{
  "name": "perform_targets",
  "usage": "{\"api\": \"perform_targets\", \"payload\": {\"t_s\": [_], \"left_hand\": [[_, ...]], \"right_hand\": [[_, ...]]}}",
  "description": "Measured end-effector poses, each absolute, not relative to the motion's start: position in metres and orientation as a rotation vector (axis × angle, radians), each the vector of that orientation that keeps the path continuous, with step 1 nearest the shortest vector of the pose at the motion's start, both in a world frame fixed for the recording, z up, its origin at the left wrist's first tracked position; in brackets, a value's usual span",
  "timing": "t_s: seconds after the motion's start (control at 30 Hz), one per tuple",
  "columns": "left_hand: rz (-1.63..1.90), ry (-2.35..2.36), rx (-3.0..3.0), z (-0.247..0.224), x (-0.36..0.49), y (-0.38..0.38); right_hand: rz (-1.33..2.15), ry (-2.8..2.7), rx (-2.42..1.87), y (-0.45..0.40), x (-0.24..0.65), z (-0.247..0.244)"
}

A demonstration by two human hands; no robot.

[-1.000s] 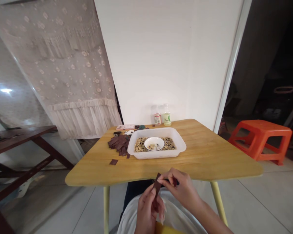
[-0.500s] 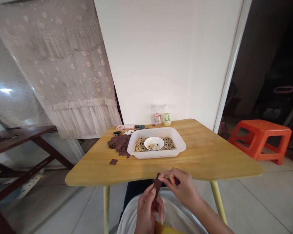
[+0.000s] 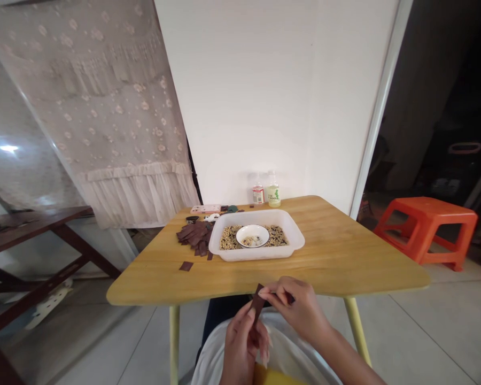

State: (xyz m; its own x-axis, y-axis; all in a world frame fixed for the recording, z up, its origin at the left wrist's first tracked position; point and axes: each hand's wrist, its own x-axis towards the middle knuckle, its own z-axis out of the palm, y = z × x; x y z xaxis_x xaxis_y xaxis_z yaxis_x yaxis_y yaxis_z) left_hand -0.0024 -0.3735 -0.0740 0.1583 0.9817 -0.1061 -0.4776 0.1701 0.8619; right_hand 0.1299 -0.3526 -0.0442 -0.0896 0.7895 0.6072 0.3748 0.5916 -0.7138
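Note:
Just in front of the table's near edge, my left hand [image 3: 242, 345] grips a small dark brown patch [image 3: 258, 302] between thumb and fingers, its upper end pointing up and away. My right hand [image 3: 299, 307] is closed in a pinch at the patch's upper right edge. Whatever lies in that pinch is too small to make out, and its curled fingers hide part of it. Beyond the hands, a white plastic tub [image 3: 292, 235] holds a layer of pale and dark bead-like grains [image 3: 278, 236]. A white dish [image 3: 248, 232] with a few grains sits inside it.
Left of the tub lies a pile of brown patches [image 3: 194, 236], with one loose patch [image 3: 186, 266] nearer. Behind are a pink phone-like case [image 3: 206, 209] and two bottles [image 3: 274, 195] by the wall. An orange stool [image 3: 428, 214] stands right of the wooden table [image 3: 344, 267].

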Motion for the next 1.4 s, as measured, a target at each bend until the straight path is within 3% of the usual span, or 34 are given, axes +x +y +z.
{"api": "perform_targets", "payload": {"t_s": [1.4], "left_hand": [[1.201,0.821,0.814,-0.075,-0.002,-0.373]], "right_hand": [[0.427,-1.664,-0.949,-0.353,0.129,-0.046]]}}
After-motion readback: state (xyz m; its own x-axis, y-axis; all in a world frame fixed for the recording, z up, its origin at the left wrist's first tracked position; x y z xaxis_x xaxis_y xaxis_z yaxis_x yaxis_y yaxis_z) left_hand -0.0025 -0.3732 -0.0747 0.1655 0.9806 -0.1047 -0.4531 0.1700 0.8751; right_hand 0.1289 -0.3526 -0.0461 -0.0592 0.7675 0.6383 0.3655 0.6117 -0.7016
